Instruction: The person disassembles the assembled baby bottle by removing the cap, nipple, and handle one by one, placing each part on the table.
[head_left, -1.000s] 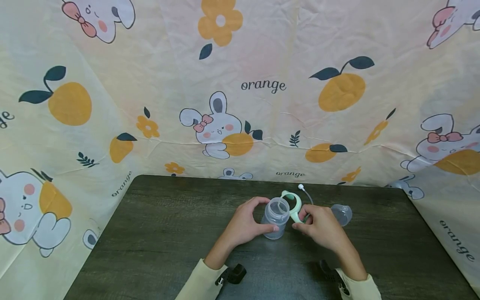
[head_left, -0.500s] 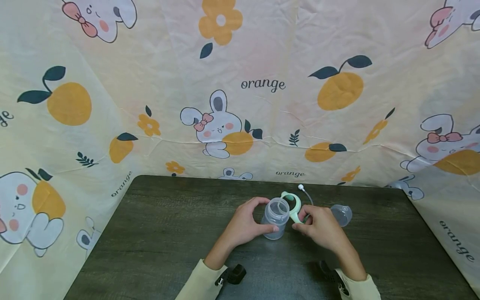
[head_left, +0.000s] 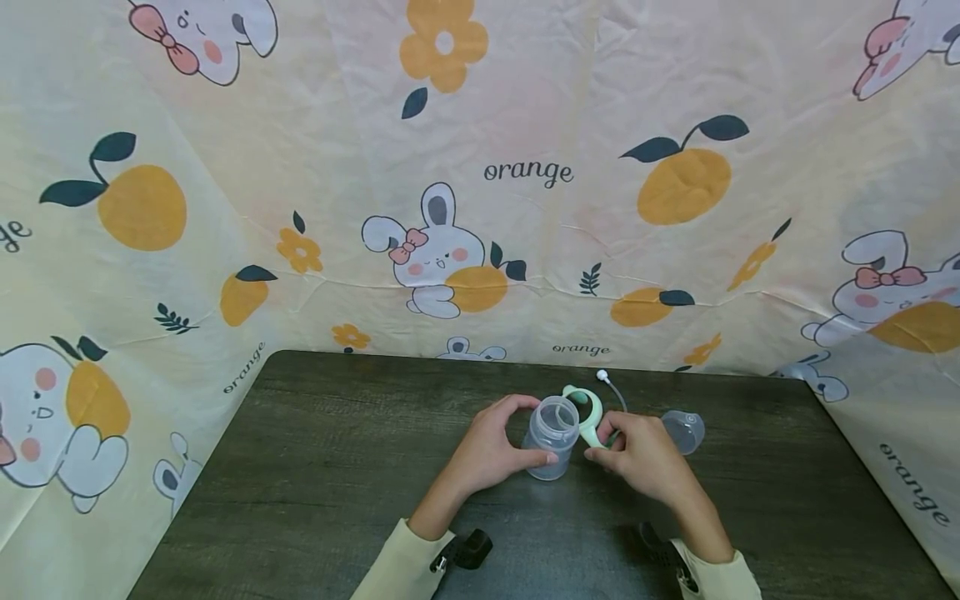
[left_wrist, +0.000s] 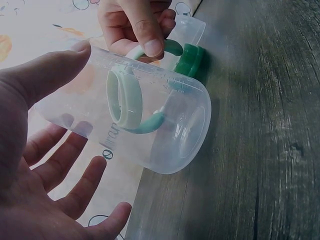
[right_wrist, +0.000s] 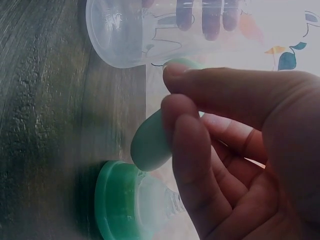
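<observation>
In the head view my left hand point(head_left: 487, 447) holds a clear, open-topped baby bottle point(head_left: 553, 454) upright on the table, thumb on the near side and fingers at the far side. Printed markings show on its wall point(left_wrist: 170, 77) in the left wrist view. My right hand point(head_left: 647, 454) pinches one grip of a pale green bottle handle point(head_left: 597, 408) with a ring in its middle. That ring stands beside the bottle, seen through its wall point(left_wrist: 131, 100) in the left wrist view. Below the right fingers sits a green collar point(right_wrist: 116, 200) with a clear teat.
A thin straw point(head_left: 617, 393) with a white weighted end lies behind the right hand. Right of that hand lies a clear cap point(head_left: 684, 431). The dark wooden table point(head_left: 337, 467) meets a patterned cloth point(head_left: 525, 250) at its back edge.
</observation>
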